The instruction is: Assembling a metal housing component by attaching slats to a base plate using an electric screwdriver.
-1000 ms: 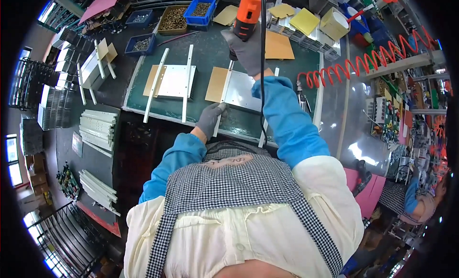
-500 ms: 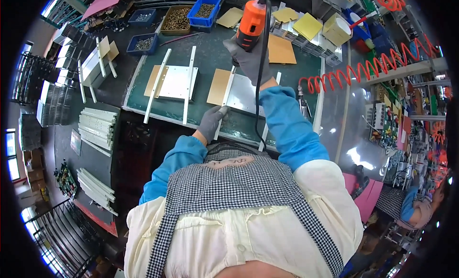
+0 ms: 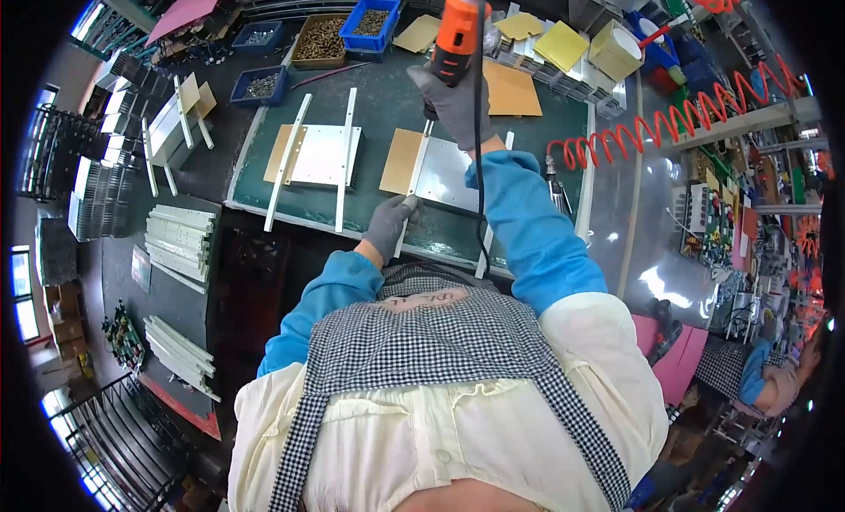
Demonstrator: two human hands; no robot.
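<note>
In my gloved right hand point(image 3: 459, 109) is an orange and black power screwdriver point(image 3: 457, 38), its fingers closed around the body. Its tip points down at the far part of a white strip point(image 3: 420, 164), and a black cord point(image 3: 481, 182) hangs from it past my wrist. My gloved left hand point(image 3: 387, 227) pinches the same strip closer to me. Beneath the strip lie a silver metal plate point(image 3: 447, 177) and a brown board point(image 3: 401, 160). Left of these rests a similar plate point(image 3: 319, 156) with two white strips across it. My right hand partly hides the near plate.
Blue bins point(image 3: 370, 26) and a brown box point(image 3: 320, 42) of small fasteners stand at the table's far side. A red coiled hose point(image 3: 651, 133) hangs at right, above an air tool point(image 3: 556, 188). White strips point(image 3: 179, 239) are stacked at left. Another person point(image 3: 764, 380) sits far right.
The power screwdriver and my right hand have shifted slightly left, and the cord has swung with them. My left hand stays on the strip.
</note>
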